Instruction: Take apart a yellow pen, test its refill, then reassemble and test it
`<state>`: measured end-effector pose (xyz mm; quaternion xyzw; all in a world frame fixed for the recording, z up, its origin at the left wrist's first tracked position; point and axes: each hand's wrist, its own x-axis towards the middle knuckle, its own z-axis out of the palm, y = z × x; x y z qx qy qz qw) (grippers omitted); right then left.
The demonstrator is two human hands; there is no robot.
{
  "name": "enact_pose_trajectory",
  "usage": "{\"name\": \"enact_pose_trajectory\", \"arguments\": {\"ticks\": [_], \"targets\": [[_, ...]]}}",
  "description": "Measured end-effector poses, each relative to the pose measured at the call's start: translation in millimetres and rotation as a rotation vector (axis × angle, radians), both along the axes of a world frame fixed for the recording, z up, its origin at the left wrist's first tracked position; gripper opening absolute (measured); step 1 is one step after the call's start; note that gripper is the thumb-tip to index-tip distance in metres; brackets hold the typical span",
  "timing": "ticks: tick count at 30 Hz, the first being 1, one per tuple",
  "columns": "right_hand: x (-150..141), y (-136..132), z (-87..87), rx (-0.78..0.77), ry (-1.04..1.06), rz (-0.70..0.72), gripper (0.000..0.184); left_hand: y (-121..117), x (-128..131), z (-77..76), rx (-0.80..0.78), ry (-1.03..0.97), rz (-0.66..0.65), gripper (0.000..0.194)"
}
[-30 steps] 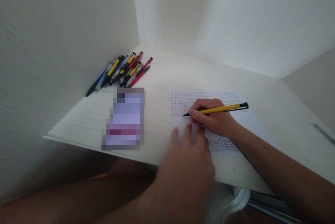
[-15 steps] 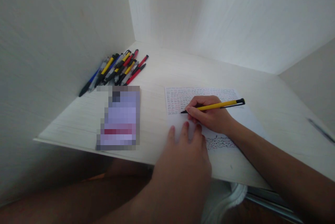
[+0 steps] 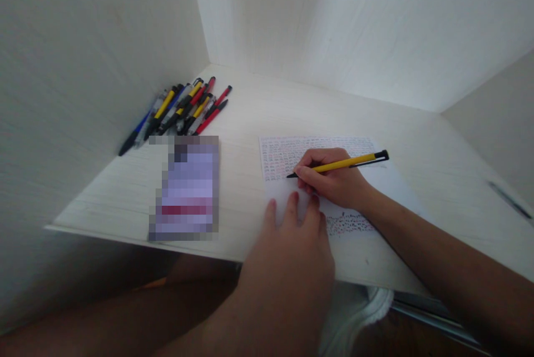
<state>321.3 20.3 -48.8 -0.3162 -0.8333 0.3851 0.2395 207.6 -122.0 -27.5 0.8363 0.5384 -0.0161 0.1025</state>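
Observation:
A white sheet of paper [image 3: 392, 179] covered in small red and dark marks lies on the pale desk [image 3: 292, 107]. My right hand [image 3: 337, 182] is closed around a yellow pen with a black clip [image 3: 346, 163], its tip resting on the sheet's left part. My left hand [image 3: 292, 246] lies flat on the sheet's lower left corner, fingers stretched out and holding nothing.
A pile of several pens [image 3: 183, 109], yellow, red, blue and black, lies against the left wall. A blurred rectangular object [image 3: 186, 187] sits left of the paper. A dark pen-like thing [image 3: 509, 199] lies at the far right. White walls close in the desk on three sides.
The view has drifted a little, so everything sits slightly further left and up in the frame. Both hands keep their places on the sheet, and the pen tip stays near the same line.

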Motion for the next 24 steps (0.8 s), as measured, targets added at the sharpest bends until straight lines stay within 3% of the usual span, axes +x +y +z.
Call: {"name": "enact_pose_trajectory", "arguments": {"ticks": [15, 19, 24], "targets": [[1, 3, -3.2, -0.047, 0.037, -0.04, 0.021, -1, -2, 3.4, -0.059, 0.011, 0.002, 0.049], [1, 9, -7.4, -0.088, 0.106, -0.074, 0.021, -9, 9, 0.7, -0.021, 0.001, 0.006, 0.05], [-1, 12, -9.3, -0.006, 0.095, -0.044, 0.02, -24, 25, 0.6, 0.009, -0.055, -0.048, 0.049]]}}
